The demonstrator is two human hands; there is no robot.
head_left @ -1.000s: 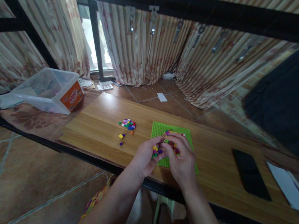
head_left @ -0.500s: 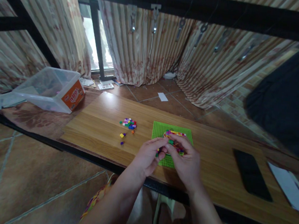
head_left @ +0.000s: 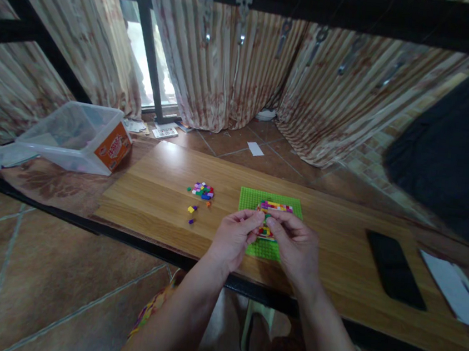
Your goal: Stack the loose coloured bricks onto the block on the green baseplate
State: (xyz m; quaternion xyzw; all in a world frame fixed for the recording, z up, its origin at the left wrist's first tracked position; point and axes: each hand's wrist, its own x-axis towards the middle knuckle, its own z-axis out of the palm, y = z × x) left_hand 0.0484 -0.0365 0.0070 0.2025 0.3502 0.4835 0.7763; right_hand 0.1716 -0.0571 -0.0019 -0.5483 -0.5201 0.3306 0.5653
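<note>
Over a green studded baseplate (head_left: 269, 197), my left hand (head_left: 234, 236) and my right hand (head_left: 296, 246) meet with fingertips almost touching. Both are closed in a pinch around small toy bricks. A green toy brick (head_left: 267, 218) shows between the thumbs; which hand bears it I cannot tell. Underneath, a structure of multicoloured toy bricks (head_left: 277, 207) sits on the baseplate, with pink, yellow, white and red pieces along its far side. My fingers hide much of its middle and sides.
Left of the baseplate lies a pile of loose bricks (head_left: 202, 190), with a yellow brick (head_left: 190, 209) and a purple brick (head_left: 191, 222) nearer me. A clear plastic bin (head_left: 73, 150) stands far left. A black phone-like slab (head_left: 395, 270) and white paper (head_left: 453, 288) lie right.
My fingers have shifted slightly over the brick structure, and my right hand's fingers reach a little further round. More of the near yellow and red bricks shows between the hands.
</note>
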